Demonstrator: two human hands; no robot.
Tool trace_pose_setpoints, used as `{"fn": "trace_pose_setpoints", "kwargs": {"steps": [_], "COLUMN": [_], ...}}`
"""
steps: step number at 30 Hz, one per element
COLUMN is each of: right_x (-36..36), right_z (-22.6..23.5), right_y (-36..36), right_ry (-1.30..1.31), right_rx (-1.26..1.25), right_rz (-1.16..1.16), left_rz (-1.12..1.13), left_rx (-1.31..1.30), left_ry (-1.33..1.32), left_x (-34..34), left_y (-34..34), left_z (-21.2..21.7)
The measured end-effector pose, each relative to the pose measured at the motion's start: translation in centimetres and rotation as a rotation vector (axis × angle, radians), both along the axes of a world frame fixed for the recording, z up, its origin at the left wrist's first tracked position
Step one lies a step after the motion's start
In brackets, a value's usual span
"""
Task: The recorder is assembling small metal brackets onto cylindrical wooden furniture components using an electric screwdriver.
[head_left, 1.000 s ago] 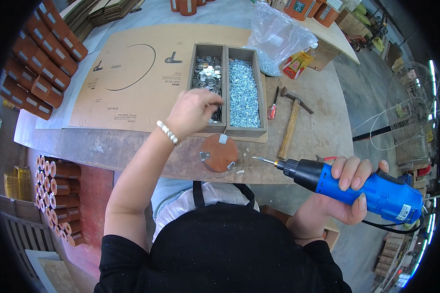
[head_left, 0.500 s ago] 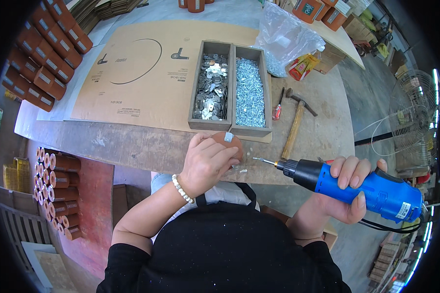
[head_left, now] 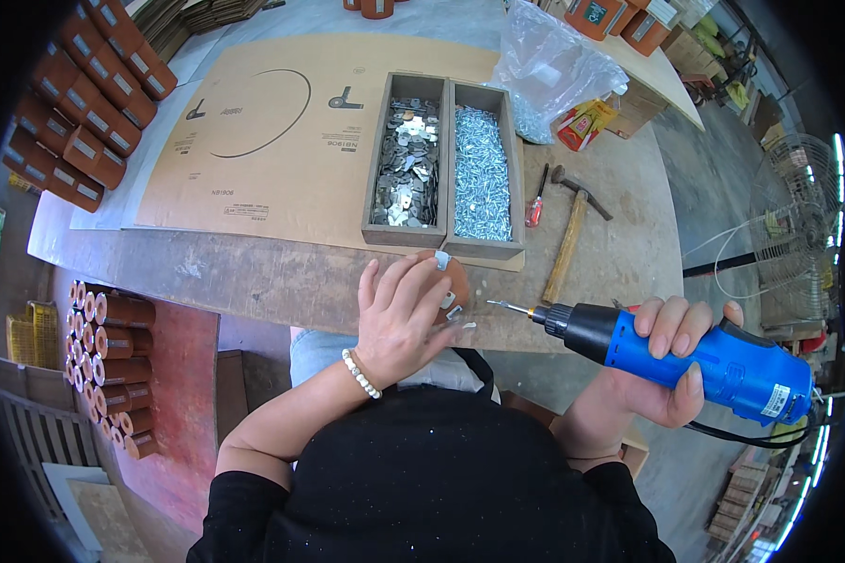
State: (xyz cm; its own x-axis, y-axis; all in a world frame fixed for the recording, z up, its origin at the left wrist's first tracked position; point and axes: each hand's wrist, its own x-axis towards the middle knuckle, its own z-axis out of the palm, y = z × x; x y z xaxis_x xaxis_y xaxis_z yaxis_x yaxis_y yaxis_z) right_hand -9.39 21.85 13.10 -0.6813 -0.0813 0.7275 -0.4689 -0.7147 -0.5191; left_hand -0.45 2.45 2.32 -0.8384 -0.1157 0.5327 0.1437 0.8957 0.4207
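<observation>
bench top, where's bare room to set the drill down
Free: the bare bench strip left of the left hand, below the cardboard sheet, and the patch right of the hammer. Crowded: around the two wooden trays, screwdriver and plastic bag.

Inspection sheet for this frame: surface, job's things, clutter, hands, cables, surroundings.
Surface: worn wooden bench with a cardboard sheet.
Job's things: brown disc with a small metal plate; blue drill.
Clutter: two-bin tray of plates and screws, hammer, screwdriver, plastic bag.
Hands: left hand rests on the disc; right hand grips the drill.
Cables: black cord off the drill.
Surroundings: stacked brown cylinders, fan.
</observation>
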Motion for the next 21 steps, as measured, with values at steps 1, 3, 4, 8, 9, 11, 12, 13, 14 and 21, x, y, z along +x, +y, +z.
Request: {"fn": "trace_pose_setpoints", "kwargs": {"steps": [1, 3, 4, 8, 9, 11, 12, 13, 14, 21], "right_x": [0.0, -0.1, -0.1, -0.2, -0.2, -0.1, -0.1, -0.1, -0.1, -0.2], "right_z": [0.0, 0.0, 0.0, 0.0, 0.0, -0.1, -0.2, -0.2, -0.3, -0.3], "right_y": [-0.1, -0.2, -0.2, -0.1, -0.2, -0.4, -0.6, -0.7, -0.9, -0.9], "right_ry": [-0.006, -0.005, -0.004, 0.007, -0.002, -0.014, -0.026, -0.037, -0.038, -0.026], "right_rx": [0.0, 0.006, 0.012, 0.021, 0.02, 0.02, 0.031, 0.043, 0.043, 0.056], "right_rz": [-0.002, -0.002, -0.004, -0.006, -0.011, -0.007, -0.021, -0.036, -0.03, -0.014], "left_rz": [0.002, -0.101, -0.1, -0.149, -0.148, -0.141, -0.134, -0.138, -0.144, -0.016], "left_rx": [0.0, -0.062, -0.059, -0.09, -0.087, -0.106, -0.106, -0.094, -0.083, 0.135], "left_ry": [-0.001, -0.015, -0.017, -0.039, -0.045, -0.004, -0.005, -0.018, -0.031, 0.135], "left_x": [0.0, 0.3, 0.4, 1.4, 1.6, 1.9, 2.0, 2.2, 2.3, 1.9], "left_y": [-0.3, -1.2, -1.8, -3.3, -3.3, -3.0, -2.7, -2.4, -2.2, -2.1], "left_z": [-0.5, -1.2, -1.3, 0.2, 0.6, 1.3, 1.3, 1.2, 1.1, 1.4]}}
